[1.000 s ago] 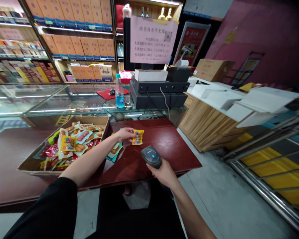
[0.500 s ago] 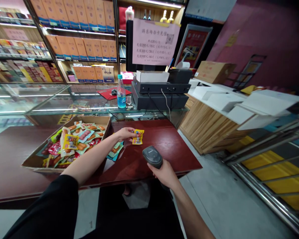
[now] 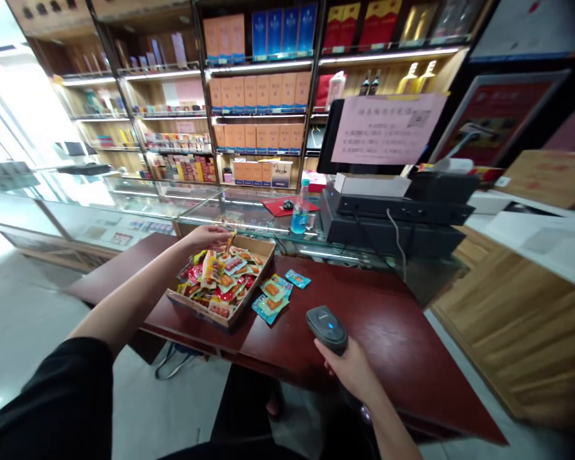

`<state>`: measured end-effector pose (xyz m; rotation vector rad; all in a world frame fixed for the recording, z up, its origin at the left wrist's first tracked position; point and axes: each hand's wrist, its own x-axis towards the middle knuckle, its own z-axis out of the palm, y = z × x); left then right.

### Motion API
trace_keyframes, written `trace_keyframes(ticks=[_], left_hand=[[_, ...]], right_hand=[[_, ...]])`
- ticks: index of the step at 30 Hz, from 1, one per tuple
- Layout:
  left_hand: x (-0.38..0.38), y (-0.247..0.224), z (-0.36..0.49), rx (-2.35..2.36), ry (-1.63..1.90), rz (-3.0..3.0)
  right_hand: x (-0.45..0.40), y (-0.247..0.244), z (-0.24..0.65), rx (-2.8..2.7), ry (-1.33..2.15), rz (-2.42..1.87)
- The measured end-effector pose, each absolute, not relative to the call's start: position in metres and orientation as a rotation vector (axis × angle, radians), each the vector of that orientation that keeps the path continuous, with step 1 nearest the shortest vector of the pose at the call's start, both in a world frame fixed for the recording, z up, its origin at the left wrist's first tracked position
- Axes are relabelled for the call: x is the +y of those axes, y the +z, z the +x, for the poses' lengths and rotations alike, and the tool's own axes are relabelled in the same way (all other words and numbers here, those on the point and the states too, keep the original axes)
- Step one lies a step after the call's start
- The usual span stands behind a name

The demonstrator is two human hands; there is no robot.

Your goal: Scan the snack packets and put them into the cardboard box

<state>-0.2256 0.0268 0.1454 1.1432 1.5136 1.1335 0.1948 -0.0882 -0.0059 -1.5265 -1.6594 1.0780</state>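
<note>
My left hand (image 3: 211, 237) is over the far side of a cardboard box (image 3: 250, 299), its fingers pinching a small yellow snack packet (image 3: 230, 241). Inside the box lies a heap of wrapped sausages and other snack packets (image 3: 225, 279). My right hand (image 3: 352, 367) is wrapped round a dark grey barcode scanner (image 3: 326, 329), which has a blue light lit on top. Between box and scanner, several snack packets in blue and green wrappers (image 3: 271, 299) lie on the dark red table (image 3: 374, 300). A single blue packet (image 3: 298, 278) lies just beyond them.
Behind the table runs a glass display counter (image 3: 196, 195). On it stand a bottle of blue liquid (image 3: 299, 207), a red mat with a mouse (image 3: 288, 205), and a black cash drawer (image 3: 388, 230) below a monitor bearing a pink sign (image 3: 388, 130). Shelves of boxes (image 3: 261, 94) fill the back wall.
My left hand has carried the yellow packet from the table's middle leftwards to above the box. The view has swung left. My right hand still holds the scanner, whose blue light now shows.
</note>
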Motion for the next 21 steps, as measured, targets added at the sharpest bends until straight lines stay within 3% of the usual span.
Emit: trace_keyframes(ticks=[6,21], left_hand=[[0.023,0.137,-0.215,1.511,1.071,1.212],[0.111,0.025,-0.004,1.382,0.520,1.839]], right_hand=[[-0.090,0.001,0.189,-1.669,1.077,-1.509],[-0.122,0.012,0.238,-1.484,0.864,-1.703]])
